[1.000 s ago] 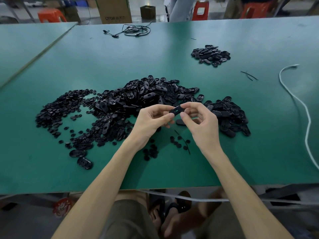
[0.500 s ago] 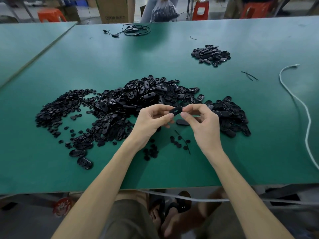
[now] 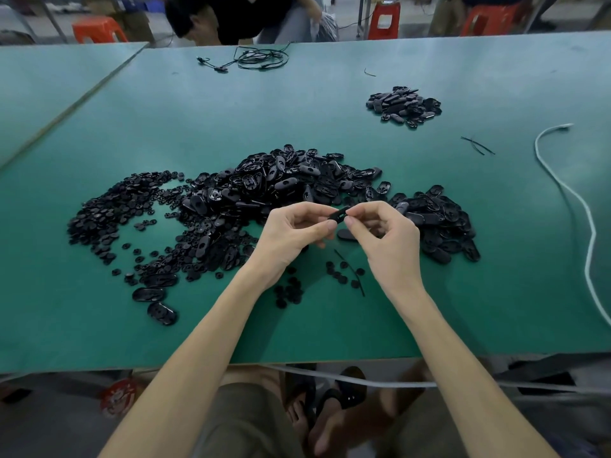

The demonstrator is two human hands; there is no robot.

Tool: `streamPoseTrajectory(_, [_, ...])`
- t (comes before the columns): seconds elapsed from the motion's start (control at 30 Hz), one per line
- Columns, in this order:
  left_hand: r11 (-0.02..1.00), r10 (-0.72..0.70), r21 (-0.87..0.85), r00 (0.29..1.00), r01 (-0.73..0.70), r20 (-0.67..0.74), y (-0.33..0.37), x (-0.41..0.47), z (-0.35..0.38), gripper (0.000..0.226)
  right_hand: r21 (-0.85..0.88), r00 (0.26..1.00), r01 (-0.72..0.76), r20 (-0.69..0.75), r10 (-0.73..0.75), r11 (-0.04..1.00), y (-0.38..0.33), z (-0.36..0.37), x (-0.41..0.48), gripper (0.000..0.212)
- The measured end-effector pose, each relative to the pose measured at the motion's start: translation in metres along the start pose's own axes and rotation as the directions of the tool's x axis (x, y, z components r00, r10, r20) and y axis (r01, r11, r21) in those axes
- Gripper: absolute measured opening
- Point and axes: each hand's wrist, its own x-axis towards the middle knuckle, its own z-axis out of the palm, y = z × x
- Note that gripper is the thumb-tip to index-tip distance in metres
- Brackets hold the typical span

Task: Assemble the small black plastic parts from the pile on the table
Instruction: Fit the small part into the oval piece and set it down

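Green worktop, matte, butted against a second table at left. Main pile of black parts sprawls across its middle, with a smaller heap toward the far right corner. Left hand and right hand both pinch one oval black part at the fingertips, just above the pile's near side. White cable along right edge; black cord coiled at far edge. Beyond: orange stools, a person bending.

We see even overhead light; a pale sheen on the far table; soft shadows under the forearms; black parts losing detail; wide-angle bowing at edges.
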Motion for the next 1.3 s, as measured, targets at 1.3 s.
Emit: streamPoseTrajectory(1.3, [0.985, -0.080, -0.155, 0.997, 0.077, -0.011, 0.0021, 0.0040, -0.0035, 0.023, 0.074, 0.998, 0.058, 0.014, -0.060, 0.996, -0.0037, 0.0007, 0.0009, 0.033])
